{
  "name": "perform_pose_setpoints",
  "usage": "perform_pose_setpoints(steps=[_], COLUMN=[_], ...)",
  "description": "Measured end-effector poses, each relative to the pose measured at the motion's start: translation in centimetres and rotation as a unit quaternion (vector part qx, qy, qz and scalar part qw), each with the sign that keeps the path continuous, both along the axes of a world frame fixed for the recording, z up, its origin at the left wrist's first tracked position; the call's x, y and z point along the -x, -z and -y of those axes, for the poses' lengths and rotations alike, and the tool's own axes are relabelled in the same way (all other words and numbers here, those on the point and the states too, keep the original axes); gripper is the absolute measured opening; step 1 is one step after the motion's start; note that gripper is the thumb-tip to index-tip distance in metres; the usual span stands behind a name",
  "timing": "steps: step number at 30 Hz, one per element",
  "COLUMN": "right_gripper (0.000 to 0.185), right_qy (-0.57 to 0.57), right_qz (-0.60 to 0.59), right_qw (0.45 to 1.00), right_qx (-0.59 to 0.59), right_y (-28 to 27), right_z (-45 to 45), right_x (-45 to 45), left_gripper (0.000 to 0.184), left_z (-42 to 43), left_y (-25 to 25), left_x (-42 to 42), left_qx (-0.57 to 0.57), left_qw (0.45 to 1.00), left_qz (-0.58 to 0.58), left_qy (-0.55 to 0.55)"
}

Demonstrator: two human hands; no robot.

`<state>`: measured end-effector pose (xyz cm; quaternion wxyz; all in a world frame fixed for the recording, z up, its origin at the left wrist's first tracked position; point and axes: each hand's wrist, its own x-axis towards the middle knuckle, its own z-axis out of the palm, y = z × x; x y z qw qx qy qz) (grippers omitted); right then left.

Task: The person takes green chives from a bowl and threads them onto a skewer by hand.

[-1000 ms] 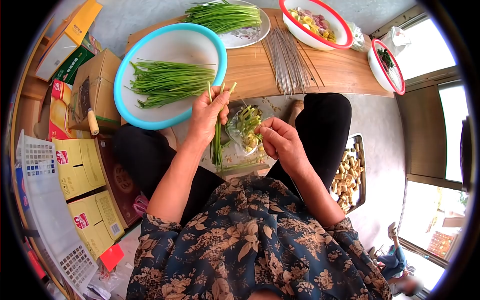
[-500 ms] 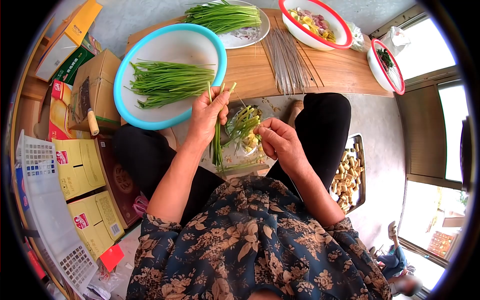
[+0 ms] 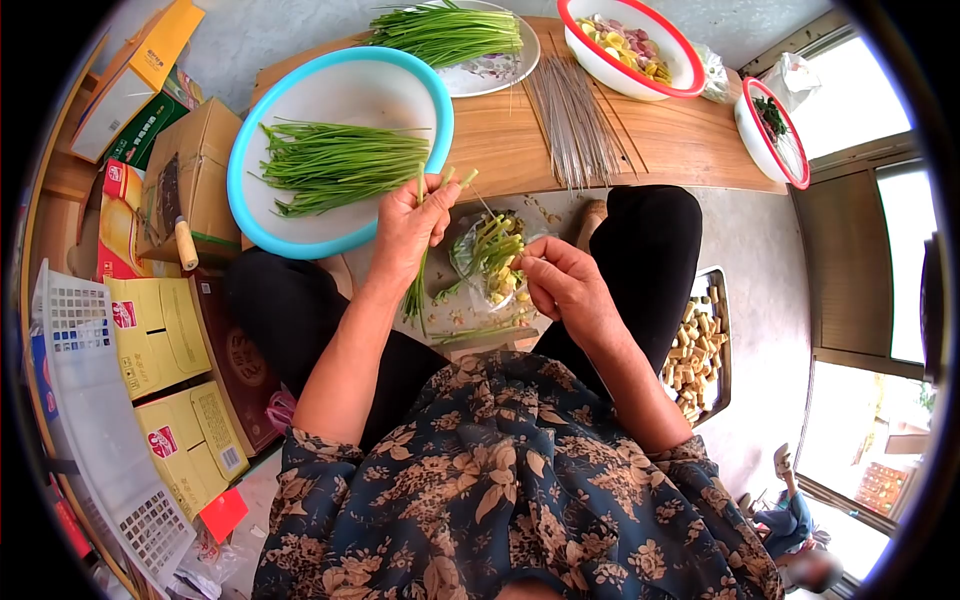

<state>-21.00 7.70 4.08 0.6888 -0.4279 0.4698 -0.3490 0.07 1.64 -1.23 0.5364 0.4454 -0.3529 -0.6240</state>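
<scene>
My left hand (image 3: 410, 228) is closed around a few long garlic chives (image 3: 416, 298), cut ends up and leaves hanging below the fist. My right hand (image 3: 566, 285) pinches the lower end of a thin metal skewer (image 3: 483, 200), largely hidden. Folded chive stalks (image 3: 495, 247) are bunched on the skewer beside the right fingertips. The skewer's bare tip points up toward my left hand. Below and between the hands lies a clear plastic bag (image 3: 468, 262) with trimmings. Left of my left hand, loose chives (image 3: 340, 170) lie in a blue-rimmed basin (image 3: 441, 95).
On the wooden table (image 3: 490, 140) are many skewers (image 3: 575, 120), a chive-laden plate (image 3: 530, 55) and two red-rimmed bowls. Boxes (image 3: 158, 335) and a white plastic basket (image 3: 100, 410) stand left. A tray (image 3: 722, 370) of short tan pieces sits right. Another person is at lower right.
The chives hanging from my left hand have swung to the left, and the fist has tilted slightly. My right hand with the skewer has shifted a little to the right.
</scene>
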Motion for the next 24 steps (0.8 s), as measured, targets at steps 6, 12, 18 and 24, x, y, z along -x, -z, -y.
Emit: perform_pose_setpoints(steps=[6, 12, 18, 24], right_gripper=[0.017, 0.017, 0.016, 0.016], right_qy=[0.0, 0.008, 0.027, 0.038], right_qz=[-0.006, 0.004, 0.029, 0.028], right_qw=[1.0, 1.0, 0.999, 0.999], right_qx=[-0.003, -0.002, 0.005, 0.005], right_y=[-0.3, -0.2, 0.4, 0.4], right_z=[0.1, 0.5, 1.3, 1.5], right_x=[0.2, 0.0, -0.5, -0.2], left_gripper=[0.017, 0.021, 0.023, 0.029], left_z=[-0.2, -0.5, -0.8, -0.1], left_y=[-0.4, -0.7, 0.1, 0.9], left_x=[-0.3, 0.2, 0.9, 0.8], left_qx=[0.009, 0.006, 0.011, 0.001], left_qw=[0.998, 0.996, 0.992, 0.999], left_qz=[0.033, 0.022, 0.04, 0.018], left_qy=[0.05, 0.083, 0.121, 0.042])
